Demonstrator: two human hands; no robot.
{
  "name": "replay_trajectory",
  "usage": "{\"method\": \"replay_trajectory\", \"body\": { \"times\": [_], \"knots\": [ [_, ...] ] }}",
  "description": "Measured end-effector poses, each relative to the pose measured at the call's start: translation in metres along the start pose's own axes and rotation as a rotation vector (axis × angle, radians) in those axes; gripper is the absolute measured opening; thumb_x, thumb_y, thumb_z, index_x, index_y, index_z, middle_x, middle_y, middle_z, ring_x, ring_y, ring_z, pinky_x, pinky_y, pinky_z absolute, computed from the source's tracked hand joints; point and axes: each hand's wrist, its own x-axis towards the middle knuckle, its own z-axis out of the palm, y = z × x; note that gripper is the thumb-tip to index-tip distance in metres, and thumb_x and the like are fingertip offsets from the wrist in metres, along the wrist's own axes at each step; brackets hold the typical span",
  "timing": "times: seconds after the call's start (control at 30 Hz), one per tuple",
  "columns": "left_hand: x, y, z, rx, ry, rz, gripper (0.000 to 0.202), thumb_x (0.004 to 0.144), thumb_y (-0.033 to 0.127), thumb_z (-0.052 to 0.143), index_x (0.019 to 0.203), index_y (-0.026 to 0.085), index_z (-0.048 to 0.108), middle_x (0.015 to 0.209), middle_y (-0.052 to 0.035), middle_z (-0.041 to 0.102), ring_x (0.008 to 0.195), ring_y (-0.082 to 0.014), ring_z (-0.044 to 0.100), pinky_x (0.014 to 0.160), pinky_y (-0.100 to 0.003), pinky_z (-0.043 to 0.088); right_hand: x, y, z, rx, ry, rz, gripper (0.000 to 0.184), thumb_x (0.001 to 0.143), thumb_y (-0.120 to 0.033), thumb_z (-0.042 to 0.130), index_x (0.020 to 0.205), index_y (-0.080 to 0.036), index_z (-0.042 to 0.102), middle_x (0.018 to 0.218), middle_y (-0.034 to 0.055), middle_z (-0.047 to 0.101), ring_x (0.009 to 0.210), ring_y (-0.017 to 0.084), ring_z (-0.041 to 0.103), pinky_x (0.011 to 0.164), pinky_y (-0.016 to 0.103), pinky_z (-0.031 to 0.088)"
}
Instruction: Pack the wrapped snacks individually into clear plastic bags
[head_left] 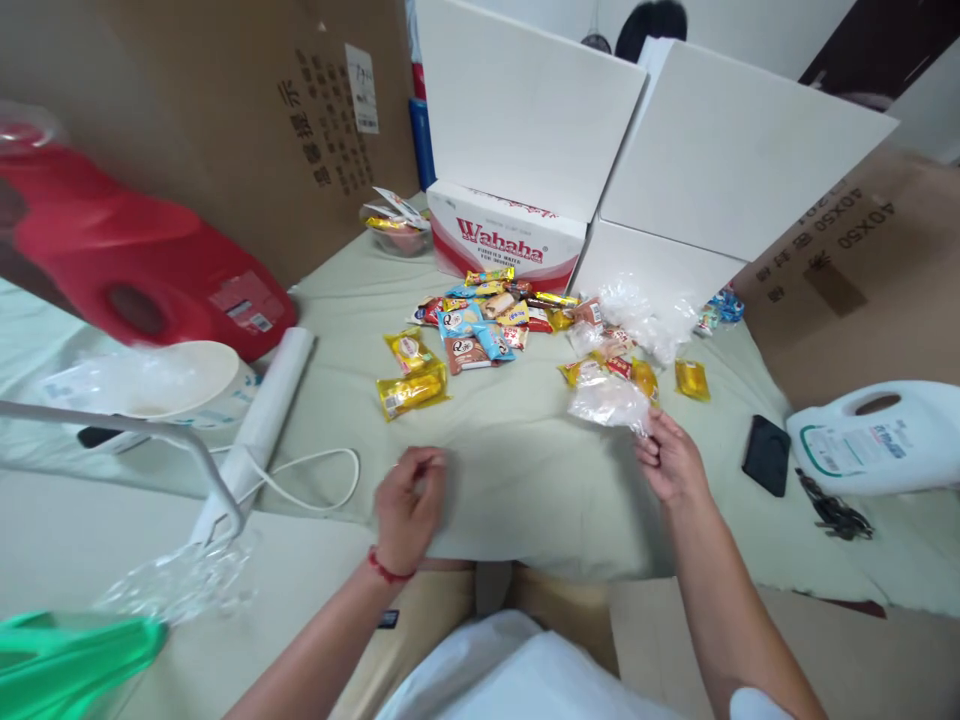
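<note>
Right now, the right hand [671, 455] is pinching the near edge of a clear bag [609, 400] between thumb and fingertips, the grip closed tight. The bag is lying crumpled just in front of a few packets [643, 378], partly overlapping them; it is looking empty, though the clutter behind is making that hard to tell. The left hand [411, 505] is hovering over or resting on the cloth [517, 480], its fingers curling loosely toward the thumb; nothing is showing in it, but the inside of the palm is hiding.

Beyond the bag, a heap of clear plastic [652, 315] is sitting beside wrapped snacks, and some of these are seemingly lying in or under it. Most snacks [480, 320] are lying loose in a mixed pile at the middle, with two yellow packs [412, 390] sitting apart on the left and one yellow cake [691, 380] on the right. No finished, filled bag is showing for certain, so little is seeming done and most of the pile is remaining loose.

Farther out, a box [502, 240] is standing behind the pile, a phone [766, 455] and a white jug [877, 445] are lying rightward, and a roll [277, 400] and a red jug [150, 250] are filling the left.
</note>
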Motion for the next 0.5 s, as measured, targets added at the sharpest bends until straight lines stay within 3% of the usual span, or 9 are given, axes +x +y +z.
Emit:
{"method": "replay_trajectory", "body": {
  "times": [0.07, 0.13, 0.17, 0.2, 0.27, 0.37, 0.43, 0.5],
  "knots": [
    [-0.014, 0.024, 0.018, -0.249, -0.243, -0.211, 0.032, 0.092, 0.054, 0.056, 0.095, 0.022, 0.061, 0.080, -0.0018, 0.067, 0.070, -0.0167, 0.064, 0.062, -0.028, 0.053, -0.024, 0.022, 0.006, 0.018, 0.020, 0.025, 0.046, 0.054, -0.036, 0.091, 0.086, -0.021, 0.061, 0.058, -0.0116, 0.042, 0.043, 0.003, 0.025, 0.037, 0.014, 0.017],
    [-0.028, 0.045, 0.040, -0.352, -0.509, -0.336, 0.043, 0.091, 0.063, 0.054, 0.078, 0.022, 0.056, 0.068, -0.0003, 0.062, 0.061, -0.0148, 0.058, 0.056, -0.026, 0.048, -0.046, 0.043, 0.012, -0.018, 0.051, -0.007, 0.044, 0.060, -0.042, 0.090, 0.086, -0.021, 0.063, 0.058, -0.0108, 0.043, 0.044, 0.004, 0.027, 0.038, 0.015, 0.018],
    [-0.034, 0.054, 0.051, -0.360, -0.574, -0.354, 0.047, 0.092, 0.065, 0.051, 0.072, 0.022, 0.053, 0.066, -0.0001, 0.060, 0.059, -0.0138, 0.055, 0.055, -0.026, 0.046, -0.057, 0.053, 0.015, -0.055, 0.059, -0.042, 0.042, 0.064, -0.046, 0.088, 0.088, -0.021, 0.064, 0.059, -0.0101, 0.044, 0.045, 0.004, 0.029, 0.040, 0.016, 0.020],
    [-0.038, 0.060, 0.061, -0.353, -0.584, -0.353, 0.049, 0.092, 0.066, 0.051, 0.071, 0.022, 0.053, 0.066, 0.0000, 0.059, 0.059, -0.0138, 0.054, 0.056, -0.026, 0.045, -0.067, 0.061, 0.017, -0.103, 0.058, -0.083, 0.040, 0.069, -0.048, 0.086, 0.090, -0.020, 0.067, 0.059, -0.0094, 0.044, 0.047, 0.005, 0.031, 0.042, 0.017, 0.023],
    [-0.041, 0.066, 0.078, -0.306, -0.489, -0.303, 0.043, 0.086, 0.063, 0.061, 0.077, 0.022, 0.058, 0.076, -0.0011, 0.063, 0.070, -0.0151, 0.057, 0.064, -0.027, 0.048, -0.084, 0.075, 0.021, -0.218, 0.023, -0.154, 0.036, 0.077, -0.049, 0.083, 0.094, -0.020, 0.071, 0.061, -0.0075, 0.048, 0.053, 0.007, 0.036, 0.048, 0.019, 0.028],
    [-0.041, 0.061, 0.091, -0.288, -0.417, -0.214, 0.032, 0.076, 0.051, 0.074, 0.074, 0.021, 0.063, 0.080, -0.0008, 0.063, 0.078, -0.0160, 0.057, 0.076, -0.029, 0.048, -0.098, 0.085, 0.021, -0.320, -0.041, -0.184, 0.035, 0.078, -0.050, 0.083, 0.092, -0.019, 0.074, 0.066, -0.0044, 0.054, 0.060, 0.009, 0.040, 0.054, 0.021, 0.033],
    [-0.041, 0.053, 0.093, -0.382, -0.427, -0.258, 0.030, 0.077, 0.046, 0.074, 0.067, 0.020, 0.062, 0.071, 0.0013, 0.059, 0.072, -0.0141, 0.054, 0.074, -0.028, 0.046, -0.101, 0.088, 0.018, -0.274, -0.019, -0.157, 0.037, 0.076, -0.052, 0.084, 0.089, -0.019, 0.073, 0.065, -0.0044, 0.054, 0.059, 0.009, 0.039, 0.054, 0.022, 0.032],
    [-0.041, 0.046, 0.090, -0.533, -0.403, -0.396, 0.032, 0.077, 0.046, 0.076, 0.067, 0.020, 0.060, 0.066, 0.0034, 0.055, 0.066, -0.0120, 0.050, 0.067, -0.026, 0.044, -0.102, 0.089, 0.012, -0.169, 0.036, -0.097, 0.040, 0.070, -0.054, 0.087, 0.085, -0.020, 0.071, 0.063, -0.0059, 0.049, 0.056, 0.008, 0.036, 0.050, 0.021, 0.029]
  ]
}}
